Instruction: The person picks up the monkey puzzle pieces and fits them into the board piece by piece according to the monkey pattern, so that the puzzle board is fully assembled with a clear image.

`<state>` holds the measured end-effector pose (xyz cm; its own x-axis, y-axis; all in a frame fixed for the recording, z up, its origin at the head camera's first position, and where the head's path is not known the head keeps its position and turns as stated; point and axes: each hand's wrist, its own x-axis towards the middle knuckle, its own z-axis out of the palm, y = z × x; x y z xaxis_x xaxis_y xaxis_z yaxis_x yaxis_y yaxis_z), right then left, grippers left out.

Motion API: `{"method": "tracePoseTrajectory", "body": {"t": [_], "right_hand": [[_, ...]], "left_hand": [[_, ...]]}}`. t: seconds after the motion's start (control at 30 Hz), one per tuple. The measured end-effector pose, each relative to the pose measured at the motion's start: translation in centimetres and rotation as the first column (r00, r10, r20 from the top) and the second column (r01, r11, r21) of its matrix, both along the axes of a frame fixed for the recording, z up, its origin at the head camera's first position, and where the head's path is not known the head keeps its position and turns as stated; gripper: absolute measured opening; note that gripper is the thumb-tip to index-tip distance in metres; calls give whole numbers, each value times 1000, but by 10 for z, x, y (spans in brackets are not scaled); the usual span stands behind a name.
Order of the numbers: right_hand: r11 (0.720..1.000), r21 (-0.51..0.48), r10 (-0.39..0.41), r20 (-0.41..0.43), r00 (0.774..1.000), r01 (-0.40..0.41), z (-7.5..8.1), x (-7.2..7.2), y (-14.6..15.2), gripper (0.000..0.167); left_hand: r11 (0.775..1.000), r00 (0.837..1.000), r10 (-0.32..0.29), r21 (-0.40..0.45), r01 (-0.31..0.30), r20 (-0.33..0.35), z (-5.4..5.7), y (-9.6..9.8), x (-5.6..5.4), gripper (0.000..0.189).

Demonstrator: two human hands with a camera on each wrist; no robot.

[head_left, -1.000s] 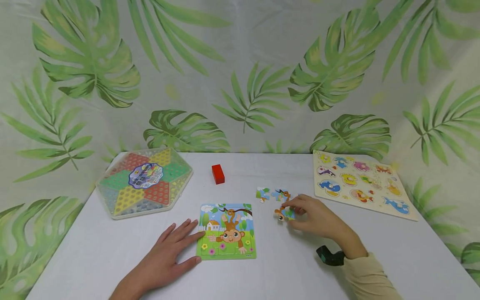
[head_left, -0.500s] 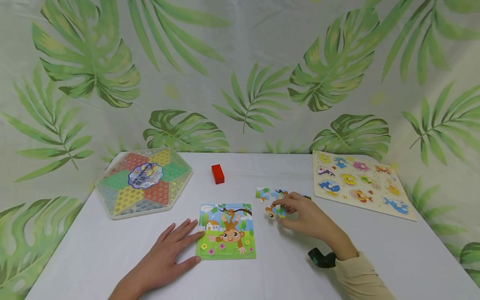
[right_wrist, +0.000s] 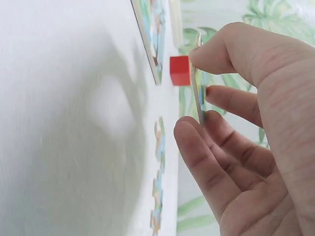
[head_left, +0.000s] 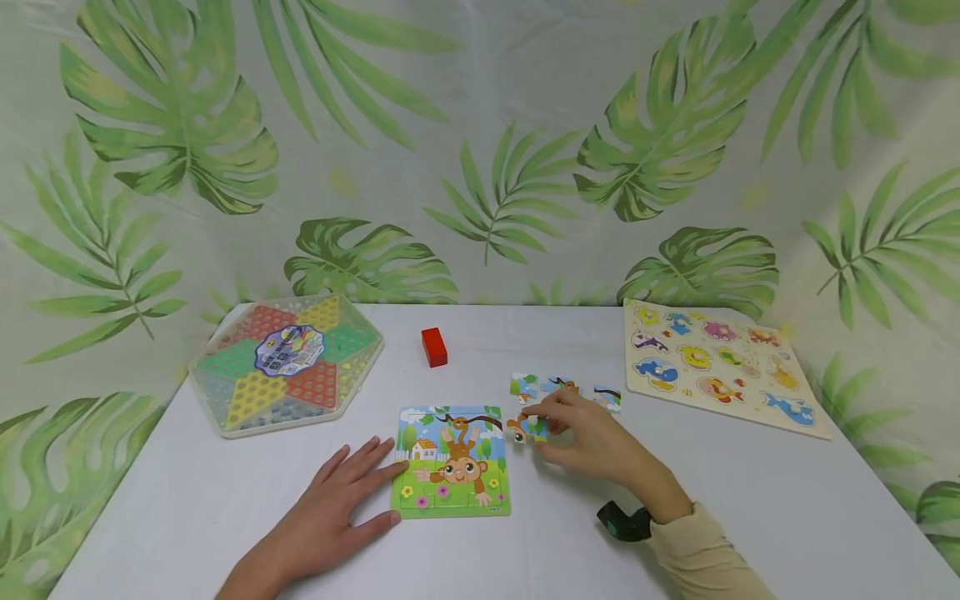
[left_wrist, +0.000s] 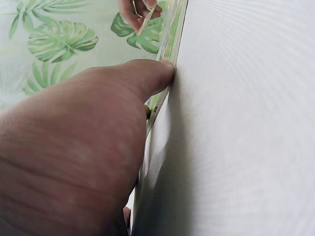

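Observation:
A square monkey jigsaw puzzle (head_left: 450,511) with a green lower border lies on the white table. My left hand (head_left: 330,508) rests at its left side, fingers spread, with index finger and thumb touching the edge; the left wrist view shows the thumb at the board's rim. Just right of the puzzle, my right hand (head_left: 600,437) pinches a puzzle piece (head_left: 517,430) printed with part of a monkey's face. In the right wrist view this thin puzzle piece (right_wrist: 198,91) is raised off the table, between thumb and fingers. Beyond that hand lie several loose puzzle pieces (head_left: 525,386), partly covered by it.
A red block (head_left: 434,347) stands behind the puzzle. At the back left is a hexagonal Chinese checkers board (head_left: 247,431) under a clear cover. A cream peg puzzle board (head_left: 637,379) with sea animals lies at the back right. A leaf-patterned cloth (head_left: 495,167) hangs behind the table.
My right hand has moved left toward the monkey puzzle, carrying the puzzle piece, and uncovered a loose piece on the right. The left hand stays in place.

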<state>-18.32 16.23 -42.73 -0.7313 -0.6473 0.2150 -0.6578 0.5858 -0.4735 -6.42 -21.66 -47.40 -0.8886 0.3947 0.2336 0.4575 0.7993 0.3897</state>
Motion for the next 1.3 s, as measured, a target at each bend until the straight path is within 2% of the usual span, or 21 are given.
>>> {"method": "tracePoseTrajectory", "body": {"t": [0.53, 0.67, 1.0, 1.3], "right_hand": [[997, -7, 75, -13, 997, -75, -9, 6, -27, 43], [996, 15, 87, -16, 996, -86, -13, 7, -32, 42], [992, 82, 92, 12, 996, -92, -18, 11, -46, 35], [986, 135, 93, 9, 996, -93, -20, 12, -49, 30]], "left_hand": [[1000, 1000, 3, 6, -3, 11, 0, 0, -1, 59], [1000, 1000, 7, 9, -7, 30, 1, 0, -1, 59], [1000, 1000, 6, 12, -6, 28, 2, 1, 0, 59], [1000, 1000, -3, 5, 3, -7, 1, 2, 0, 58]]}}
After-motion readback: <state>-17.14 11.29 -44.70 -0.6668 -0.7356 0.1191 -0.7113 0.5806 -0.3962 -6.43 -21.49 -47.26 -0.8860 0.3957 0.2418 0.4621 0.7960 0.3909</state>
